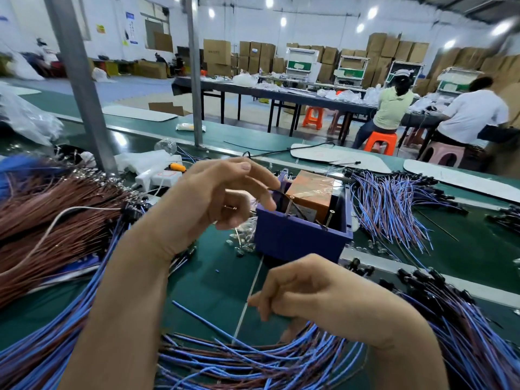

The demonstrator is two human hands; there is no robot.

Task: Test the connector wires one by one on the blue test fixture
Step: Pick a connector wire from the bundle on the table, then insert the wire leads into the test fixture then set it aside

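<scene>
Green bench (213, 280), crowded. Blue plastic box test fixture (298, 237) stood at centre, an orange-brown block under clear tape (309, 190) seated inside it.

Left hand (213, 198) was raised just left of the fixture's far corner, fingers loosely spread and half-bent toward the box. A fine dark lead ran from near its fingertips into the fixture. Whether that grip had hold of it could not be told.

Right hand (304, 294) sat nearer, in front of the fixture, fingers curled tight. Its grip appeared to pinch a thin pale wire (254, 280) running toward the box.

Loose mass of blue and brown connector wires (253, 358) lay nearest. A fanned batch of blue wires (388, 209) lay to the right and a heap of brown wires (56, 220) to the left.

Risks, as judged:
- Lifting one wire from the near tangle could drag its neighbours up with it.
- The piles lay close together, so a careless drop could mix tested wires with untested ones.
- The left hand's fingers, so near the box rim, could snag the dark lead or nudge the fixture.
</scene>
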